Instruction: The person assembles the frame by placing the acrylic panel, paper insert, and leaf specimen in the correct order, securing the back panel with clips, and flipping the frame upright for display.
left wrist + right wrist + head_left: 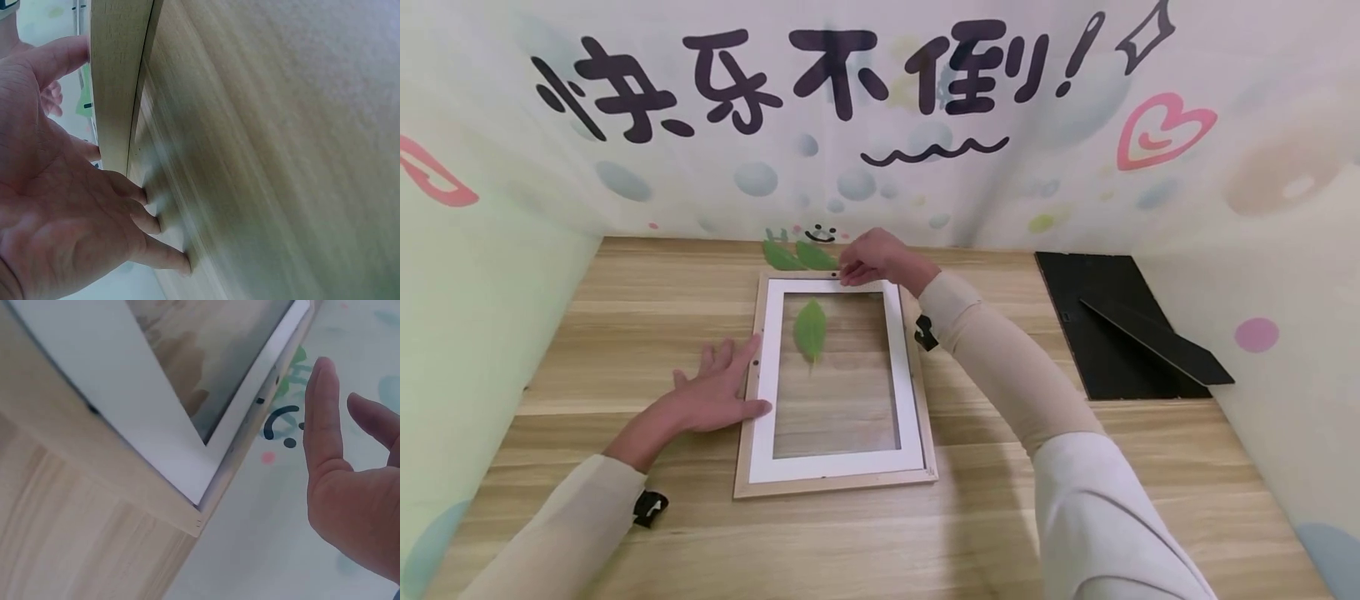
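A light wooden picture frame (850,484) with a white mat (908,425) lies on the table. One green leaf (809,331) shows in its clear window. Two more leaves, a left one (781,256) and a right one (814,257), lie just beyond the top edge. My left hand (715,393) rests at the frame's left side, fingers spread and thumb reaching over the border; its palm fills the left of the left wrist view. Over the top edge, my right hand (880,258) has its fingertips close by the right leaf. The right wrist view shows straight fingers, thumb apart, nothing between them.
A black backing board (1075,333) with a stand leg (1157,342) tilted up lies at the right, near the side wall. A printed curtain (700,183) closes off the back of the wooden table (625,333).
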`<state>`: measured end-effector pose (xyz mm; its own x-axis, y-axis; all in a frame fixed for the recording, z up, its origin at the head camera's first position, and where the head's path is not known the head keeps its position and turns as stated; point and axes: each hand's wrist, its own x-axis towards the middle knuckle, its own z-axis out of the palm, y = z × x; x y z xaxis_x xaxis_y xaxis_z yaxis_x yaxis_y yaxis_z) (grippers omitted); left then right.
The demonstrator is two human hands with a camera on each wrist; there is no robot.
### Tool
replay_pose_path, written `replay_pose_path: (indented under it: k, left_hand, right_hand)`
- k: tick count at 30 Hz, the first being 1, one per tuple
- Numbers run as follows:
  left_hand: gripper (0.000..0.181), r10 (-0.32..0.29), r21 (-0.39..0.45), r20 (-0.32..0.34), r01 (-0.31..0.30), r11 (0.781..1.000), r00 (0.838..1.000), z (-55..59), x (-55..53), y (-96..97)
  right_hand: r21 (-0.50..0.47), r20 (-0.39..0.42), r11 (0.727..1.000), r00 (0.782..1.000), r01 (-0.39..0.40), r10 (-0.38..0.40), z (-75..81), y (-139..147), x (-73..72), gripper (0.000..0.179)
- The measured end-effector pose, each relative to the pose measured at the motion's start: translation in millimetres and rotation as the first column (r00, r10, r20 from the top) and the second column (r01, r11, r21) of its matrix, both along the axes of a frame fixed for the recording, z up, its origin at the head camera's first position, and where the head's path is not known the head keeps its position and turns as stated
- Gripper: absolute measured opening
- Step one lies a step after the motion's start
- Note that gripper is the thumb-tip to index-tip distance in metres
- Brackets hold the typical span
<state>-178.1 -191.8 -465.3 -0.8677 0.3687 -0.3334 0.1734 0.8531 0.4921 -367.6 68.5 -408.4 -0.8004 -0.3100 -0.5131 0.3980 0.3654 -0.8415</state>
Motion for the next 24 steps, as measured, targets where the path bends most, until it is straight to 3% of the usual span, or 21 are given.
replay_pose_path:
  k: [9,16,24]
  left_hand:
    - [0.099,0.01,0.007,0.004,-0.01,1.0,1.0,3.3,1.2,2.6]
    - [0.099,0.008,0.013,0.003,-0.008,1.0,1.0,1.2,1.5,2.7]
    - [0.1,0.011,0.01,-0.006,-0.01,1.0,1.0,2.1,2.1,1.7]
  right_hand:
    - [-0.041,-0.039,0.997,0.997,0.067,-0.069,7.4,-4,-16.7,0.028]
    - [-0.051,-0.077,0.994,0.992,0.097,-0.101,8.4,-8,-26.9,0.037]
    - [-0.08,-0.062,0.981,0.982,0.175,-0.18,7.6,-16,-37.8,0.03]
